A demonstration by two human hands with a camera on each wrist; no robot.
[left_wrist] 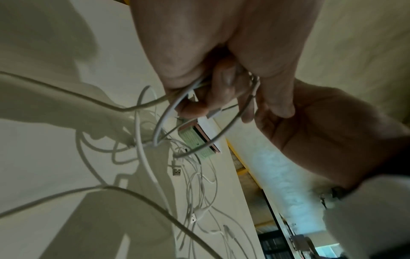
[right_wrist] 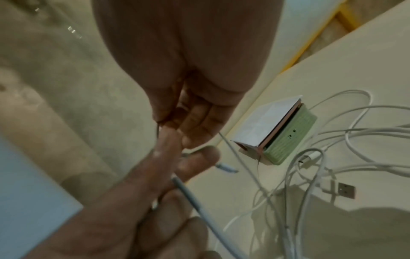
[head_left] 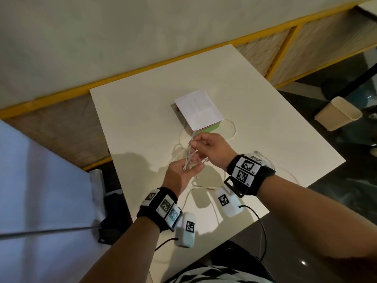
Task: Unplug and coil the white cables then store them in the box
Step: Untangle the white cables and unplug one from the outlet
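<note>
Above the white table [head_left: 142, 111], both hands work on one white cable [head_left: 188, 158] gathered into loops. My left hand [head_left: 191, 168] lies palm up beneath the bundle, its fingers [left_wrist: 224, 91] curled round the loops. My right hand [head_left: 195, 145] pinches the strands from above, just in front of the box. The box [head_left: 199, 111] has a white lid over a green base [right_wrist: 288, 138], and the lid looks slightly raised. More loose white cables [right_wrist: 346, 140] lie tangled on the table beside it, one ending in a USB plug [right_wrist: 346, 190].
A beige waste bin [head_left: 338, 113] stands on the dark floor to the right. A yellow-framed bench [head_left: 285, 50] runs behind the table. Thin black leads [head_left: 263, 227] trail from the wrist cameras past the table's near edge. A pale surface [head_left: 40, 180] is at the left.
</note>
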